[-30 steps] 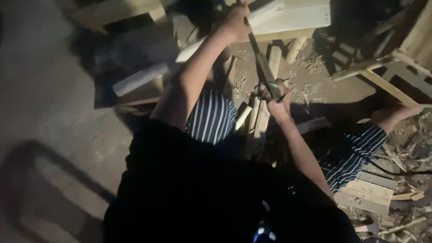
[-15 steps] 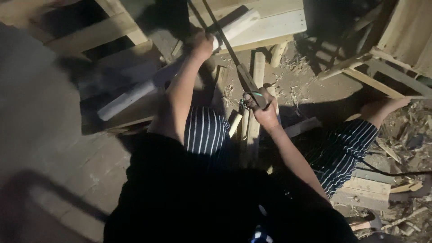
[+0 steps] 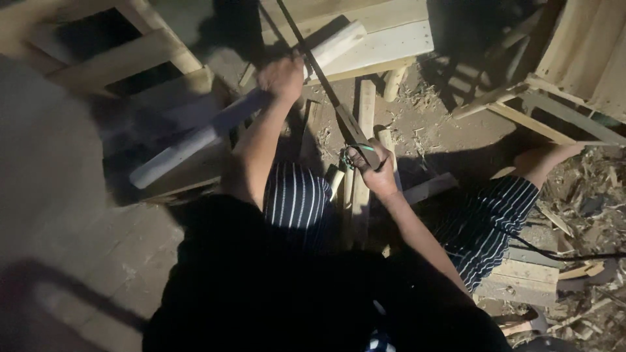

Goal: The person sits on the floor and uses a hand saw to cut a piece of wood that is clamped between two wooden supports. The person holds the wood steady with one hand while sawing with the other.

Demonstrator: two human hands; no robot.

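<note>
Over the sawdust-strewn floor, the left hand (image 3: 282,77) clamps the pale pole (image 3: 215,127) while the right hand (image 3: 373,166) grips the saw (image 3: 326,91); long, level strokes should cut cleanest.

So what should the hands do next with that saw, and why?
Probably push the saw forward in another stroke: the right hand grips its handle, the blade lies across the round pole, and the left hand steadies that pole.

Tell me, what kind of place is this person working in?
Probably a woodworking shop or yard. The right hand grips a saw, the left hand steadies a round wooden pole, and wood shavings and pale planks lie about.
</note>
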